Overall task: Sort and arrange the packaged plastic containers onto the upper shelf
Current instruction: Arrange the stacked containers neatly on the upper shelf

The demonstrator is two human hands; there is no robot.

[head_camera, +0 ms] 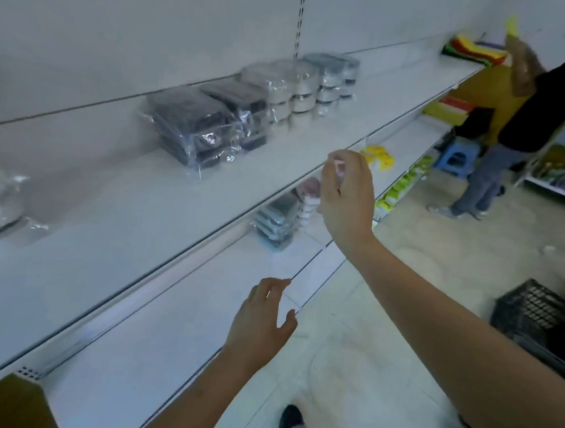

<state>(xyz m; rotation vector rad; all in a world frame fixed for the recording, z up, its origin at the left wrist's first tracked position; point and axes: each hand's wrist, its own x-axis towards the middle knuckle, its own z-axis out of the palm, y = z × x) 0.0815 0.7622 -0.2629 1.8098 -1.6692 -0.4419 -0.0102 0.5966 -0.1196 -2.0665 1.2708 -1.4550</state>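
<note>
No legible writing on the wrapped containers; both hands empty

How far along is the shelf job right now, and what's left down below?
Done: dark container packs and clear round tubs already sit in a row on the upper shelf. In hand: nothing. The left hand and right hand are both empty, with the right raised in front of the lower shelf. Left: wrapped packs on the lower shelf still need lifting.

text: none legible | labels: none | signs: none
</note>
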